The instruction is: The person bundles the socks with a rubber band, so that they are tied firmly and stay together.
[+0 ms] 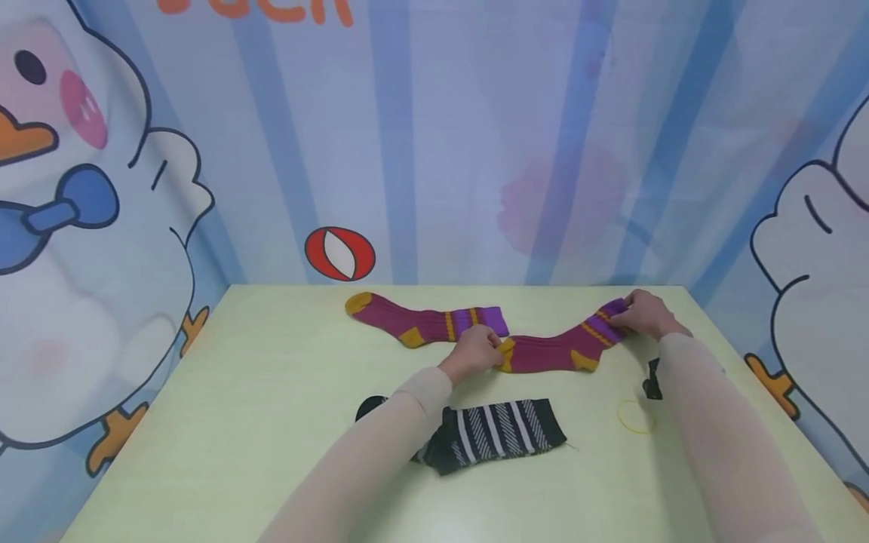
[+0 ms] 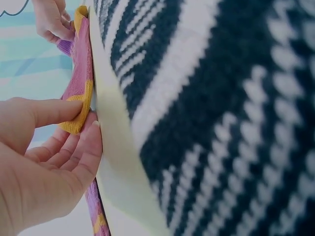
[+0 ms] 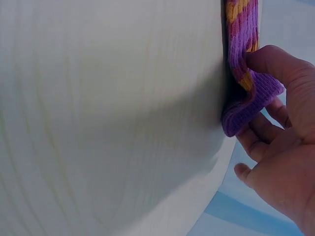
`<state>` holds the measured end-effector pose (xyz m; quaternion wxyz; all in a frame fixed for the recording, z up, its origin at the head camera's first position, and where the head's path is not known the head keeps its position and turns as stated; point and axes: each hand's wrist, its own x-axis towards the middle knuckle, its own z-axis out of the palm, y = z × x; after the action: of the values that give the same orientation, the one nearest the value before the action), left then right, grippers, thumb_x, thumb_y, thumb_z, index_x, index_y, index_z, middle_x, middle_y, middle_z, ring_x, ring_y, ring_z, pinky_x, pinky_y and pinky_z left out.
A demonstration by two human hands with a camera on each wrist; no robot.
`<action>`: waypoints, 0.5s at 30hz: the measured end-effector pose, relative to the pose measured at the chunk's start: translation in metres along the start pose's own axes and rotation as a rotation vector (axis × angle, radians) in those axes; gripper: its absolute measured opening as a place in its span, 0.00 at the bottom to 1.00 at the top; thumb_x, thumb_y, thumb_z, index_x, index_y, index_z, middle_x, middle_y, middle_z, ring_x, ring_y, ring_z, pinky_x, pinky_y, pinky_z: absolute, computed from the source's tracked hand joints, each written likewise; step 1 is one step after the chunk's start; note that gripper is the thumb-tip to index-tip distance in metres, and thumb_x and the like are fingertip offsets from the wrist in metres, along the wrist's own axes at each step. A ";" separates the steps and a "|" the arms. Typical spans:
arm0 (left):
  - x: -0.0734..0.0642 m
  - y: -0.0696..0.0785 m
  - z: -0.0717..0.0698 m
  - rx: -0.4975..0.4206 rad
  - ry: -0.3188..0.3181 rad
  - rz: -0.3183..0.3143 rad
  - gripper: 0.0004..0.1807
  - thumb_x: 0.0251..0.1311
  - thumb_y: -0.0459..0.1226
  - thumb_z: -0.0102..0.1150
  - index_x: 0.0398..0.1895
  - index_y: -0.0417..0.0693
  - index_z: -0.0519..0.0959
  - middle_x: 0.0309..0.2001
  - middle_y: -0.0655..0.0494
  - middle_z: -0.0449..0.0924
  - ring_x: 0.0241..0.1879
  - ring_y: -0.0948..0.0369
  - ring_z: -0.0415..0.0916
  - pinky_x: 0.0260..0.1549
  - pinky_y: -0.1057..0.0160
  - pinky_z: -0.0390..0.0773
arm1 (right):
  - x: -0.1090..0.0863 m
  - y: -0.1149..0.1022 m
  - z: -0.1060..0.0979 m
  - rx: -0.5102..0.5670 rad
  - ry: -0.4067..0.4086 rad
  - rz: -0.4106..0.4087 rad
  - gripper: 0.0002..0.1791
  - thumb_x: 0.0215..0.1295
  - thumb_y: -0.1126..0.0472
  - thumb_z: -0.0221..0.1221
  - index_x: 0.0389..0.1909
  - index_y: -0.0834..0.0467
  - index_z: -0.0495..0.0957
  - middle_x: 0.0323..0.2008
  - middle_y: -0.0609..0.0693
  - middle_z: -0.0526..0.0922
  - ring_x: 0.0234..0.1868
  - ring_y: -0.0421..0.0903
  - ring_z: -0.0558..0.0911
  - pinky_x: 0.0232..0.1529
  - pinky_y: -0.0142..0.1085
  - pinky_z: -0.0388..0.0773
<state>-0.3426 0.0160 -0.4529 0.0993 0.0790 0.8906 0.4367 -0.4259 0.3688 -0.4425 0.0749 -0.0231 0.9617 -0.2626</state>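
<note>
A maroon sock with yellow toe and heel and a purple cuff (image 1: 546, 354) lies on the right of the table, stretched between both hands. My left hand (image 1: 471, 353) pinches its yellow toe (image 2: 75, 120) between thumb and fingers. At the other end my right hand (image 1: 648, 313) pinches the purple cuff (image 3: 253, 103), which is bent up a little from the tabletop. A matching maroon sock (image 1: 407, 317) lies flat to the left, its cuff just behind my left hand. Nearer the front is a black and white striped sock (image 1: 502, 430), partly covered by my left forearm.
On the pale table (image 1: 271, 422), a thin yellow ring (image 1: 637, 417) lies at the right. Beside it a small black item (image 1: 652, 379) is partly hidden by my right sleeve. A printed curtain (image 1: 448, 151) stands along the table's back edge.
</note>
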 end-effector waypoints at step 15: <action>0.002 -0.002 -0.002 -0.167 0.018 0.000 0.22 0.57 0.22 0.61 0.55 0.41 0.71 0.49 0.47 0.75 0.39 0.56 0.73 0.31 0.65 0.79 | 0.001 0.004 0.007 0.071 0.048 -0.149 0.37 0.65 0.62 0.63 0.72 0.66 0.63 0.61 0.78 0.67 0.57 0.71 0.72 0.56 0.60 0.72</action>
<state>-0.3449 0.0139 -0.4535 0.0977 0.0665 0.8518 0.5103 -0.4255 0.3689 -0.4501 0.0326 -0.0857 0.9489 -0.3018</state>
